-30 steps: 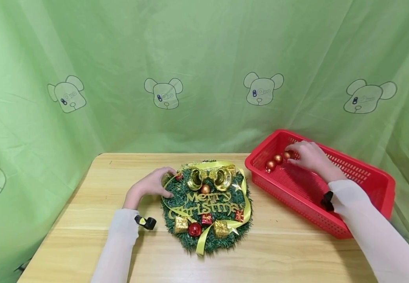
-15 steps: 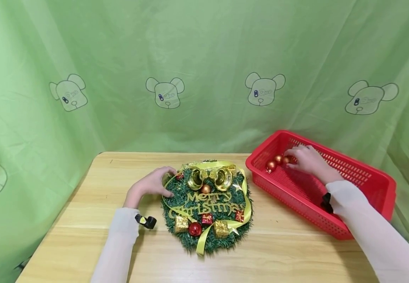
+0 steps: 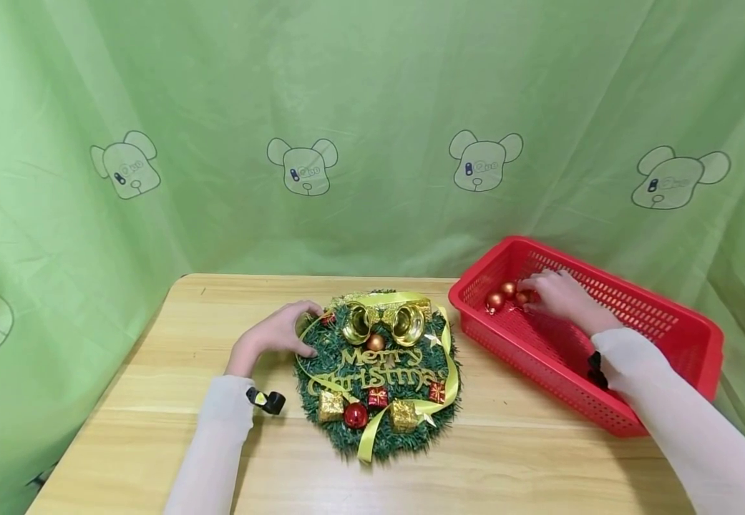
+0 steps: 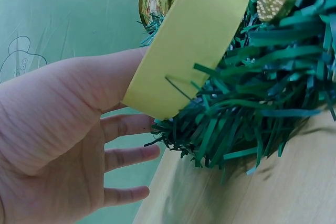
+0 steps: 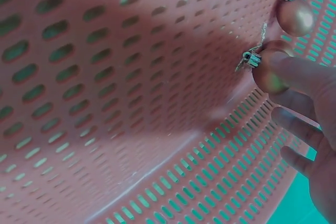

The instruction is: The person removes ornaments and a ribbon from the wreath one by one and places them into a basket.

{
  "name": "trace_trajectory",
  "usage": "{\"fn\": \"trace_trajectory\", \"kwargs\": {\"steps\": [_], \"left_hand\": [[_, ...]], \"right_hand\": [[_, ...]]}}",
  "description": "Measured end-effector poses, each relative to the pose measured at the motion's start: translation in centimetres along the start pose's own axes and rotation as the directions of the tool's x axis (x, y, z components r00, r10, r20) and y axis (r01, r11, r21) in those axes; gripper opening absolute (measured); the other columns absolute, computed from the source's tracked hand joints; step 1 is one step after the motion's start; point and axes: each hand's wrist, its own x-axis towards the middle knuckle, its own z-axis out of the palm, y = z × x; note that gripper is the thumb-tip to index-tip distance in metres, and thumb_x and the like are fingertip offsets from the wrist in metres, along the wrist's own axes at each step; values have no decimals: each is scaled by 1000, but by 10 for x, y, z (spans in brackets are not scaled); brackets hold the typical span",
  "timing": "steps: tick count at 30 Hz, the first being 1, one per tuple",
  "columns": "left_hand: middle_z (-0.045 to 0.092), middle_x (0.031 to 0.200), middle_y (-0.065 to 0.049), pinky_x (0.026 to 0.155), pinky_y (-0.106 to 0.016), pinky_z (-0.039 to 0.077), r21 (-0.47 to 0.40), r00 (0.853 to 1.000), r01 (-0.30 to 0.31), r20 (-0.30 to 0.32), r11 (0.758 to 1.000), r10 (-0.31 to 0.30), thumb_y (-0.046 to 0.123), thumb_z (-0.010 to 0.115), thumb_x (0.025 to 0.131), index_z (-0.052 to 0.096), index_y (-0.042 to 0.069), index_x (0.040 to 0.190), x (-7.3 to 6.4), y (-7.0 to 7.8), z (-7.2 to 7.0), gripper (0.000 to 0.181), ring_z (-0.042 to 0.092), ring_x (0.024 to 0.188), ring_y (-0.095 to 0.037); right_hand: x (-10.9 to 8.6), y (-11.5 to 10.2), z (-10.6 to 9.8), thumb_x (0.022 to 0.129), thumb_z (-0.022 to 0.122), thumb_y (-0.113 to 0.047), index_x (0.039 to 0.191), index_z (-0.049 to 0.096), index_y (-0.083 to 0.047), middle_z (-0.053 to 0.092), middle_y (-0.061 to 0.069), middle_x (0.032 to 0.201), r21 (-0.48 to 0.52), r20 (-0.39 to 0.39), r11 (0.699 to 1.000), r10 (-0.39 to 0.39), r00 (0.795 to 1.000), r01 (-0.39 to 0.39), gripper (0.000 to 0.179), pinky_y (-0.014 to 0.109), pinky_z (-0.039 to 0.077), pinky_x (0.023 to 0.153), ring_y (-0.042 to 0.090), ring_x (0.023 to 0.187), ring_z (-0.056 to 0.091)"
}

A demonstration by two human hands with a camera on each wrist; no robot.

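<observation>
A Christmas wreath of green tinsel lies on the table, bearing gold bells, yellow ribbon, small gift boxes and gold "Merry Christmas" lettering. My left hand rests at its left edge, thumb and fingers spread. In the left wrist view the thumb passes behind the ribbon, while the fingers stay nearly straight. Inside the red basket, my right hand pinches a copper-gold bauble with thumb and forefinger. Next to it lie similar baubles; a silver cap and thread show.
The basket stands at the right of the wooden table, its perforated walls around my right hand. A green curtain printed with bear heads hangs behind the table.
My right hand has shifted slightly down in the basket, and the bauble at its fingertips has moved closer to the others. My left hand and the wreath stay put.
</observation>
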Motion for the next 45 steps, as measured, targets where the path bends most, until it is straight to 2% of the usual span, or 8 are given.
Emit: {"fn": "trace_trajectory", "kwargs": {"steps": [6,11,19,24,29,40,45], "left_hand": [[50,152,-13,124,-59,31,-3,1000,-3,-4,1000,3,11,89,71,52,10,140,1,-1,1,78,41,145,-38],[50,152,-13,124,-59,30,2,1000,-6,-8,1000,6,11,89,71,52,10,140,1,-1,2,79,41,145,-38],[50,152,-13,123,-59,31,9,1000,-15,-15,1000,15,11,89,71,52,10,140,1,-1,3,78,42,144,-39],[51,151,-14,123,-60,32,7,1000,-18,-18,1000,18,12,89,71,52,9,140,1,-2,4,78,42,144,-40],[50,152,-12,124,-58,31,-1,1000,3,-18,1000,-3,10,89,71,52,10,140,1,0,3,79,41,145,-37],[50,152,-14,123,-59,31,10,1000,-8,-21,1000,8,11,89,71,51,8,141,2,-1,5,79,41,145,-39],[50,152,-14,123,-60,30,7,1000,-10,-29,1000,10,11,89,71,51,9,141,1,-2,7,80,41,145,-39]], "right_hand": [[1,0,8,75,86,-6,100,77,-5,75,11,90,26,-31,999,-43,999,44,26,54,57,67,33,83,67],[1,-2,10,74,86,-6,101,78,-4,76,11,92,19,-41,999,-47,998,47,28,55,56,70,33,84,67],[2,-2,11,73,86,-4,100,79,-2,75,11,87,14,-57,997,-73,996,74,28,52,57,67,31,77,64],[2,-3,11,74,87,-4,100,79,-2,76,11,87,30,-36,998,-54,998,55,28,52,58,68,31,78,65],[3,-3,11,74,86,-2,100,78,-1,75,13,87,40,-26,998,-45,999,46,28,53,58,70,33,79,66],[1,-2,10,73,87,-4,102,78,-2,75,15,92,74,-17,997,-16,1000,17,30,55,60,73,36,85,69],[3,-1,11,75,86,-6,104,77,-3,75,15,95,62,16,998,-5,1000,4,31,55,59,75,36,87,69]]}}
